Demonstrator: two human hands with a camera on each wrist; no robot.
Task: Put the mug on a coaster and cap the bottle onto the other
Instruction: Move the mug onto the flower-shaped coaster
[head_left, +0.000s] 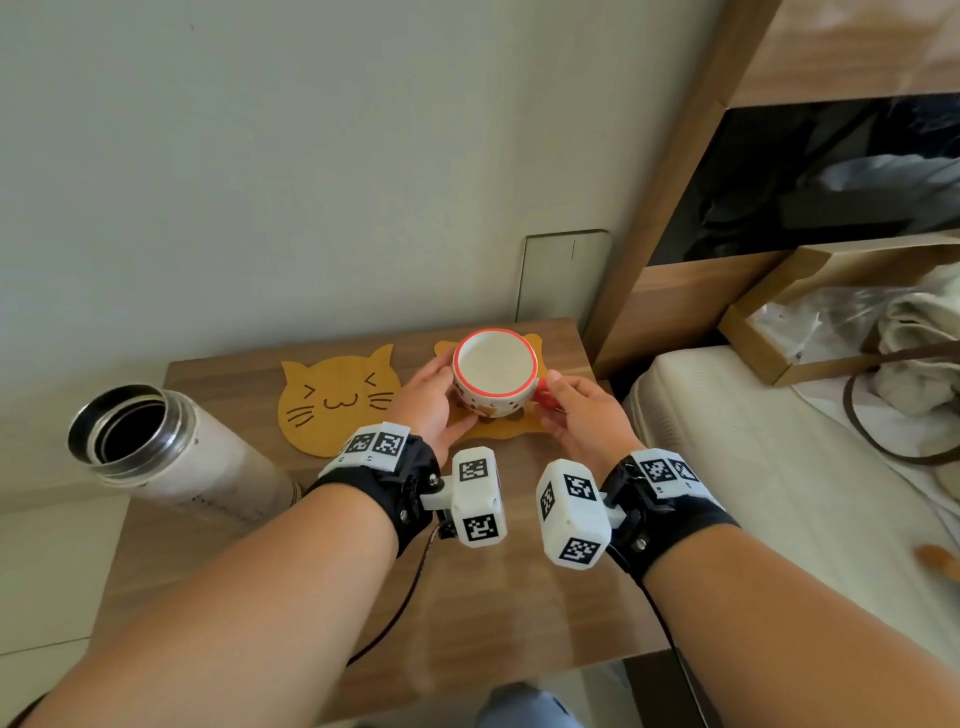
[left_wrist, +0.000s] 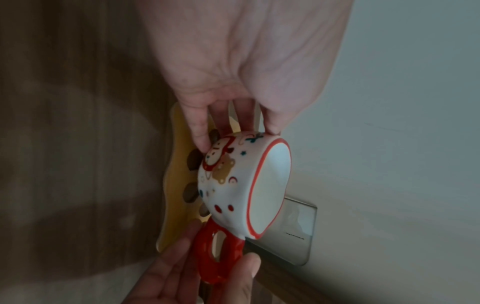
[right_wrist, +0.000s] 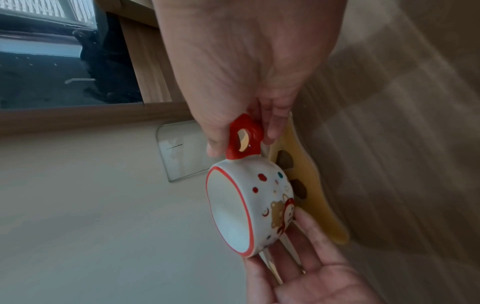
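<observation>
A white mug (head_left: 493, 374) with a red rim, red handle and cartoon prints is upright over the right yellow coaster (head_left: 498, 428); I cannot tell whether its base touches. My right hand (head_left: 576, 410) pinches the red handle (right_wrist: 241, 137) between thumb and fingers. My left hand (head_left: 431, 400) touches the mug's left side with straight fingers and thumb (left_wrist: 271, 125). The cat-face coaster (head_left: 337, 400) lies bare to the left. A steel bottle (head_left: 171, 452) stands uncapped at the table's left edge. No cap is in view.
The wooden bedside table (head_left: 493, 597) stands against a pale wall. A clear panel (head_left: 563, 275) leans on the wall behind the mug. On the right are a wooden bed frame (head_left: 649, 234), a mattress (head_left: 727, 441) and a cardboard box (head_left: 779, 322).
</observation>
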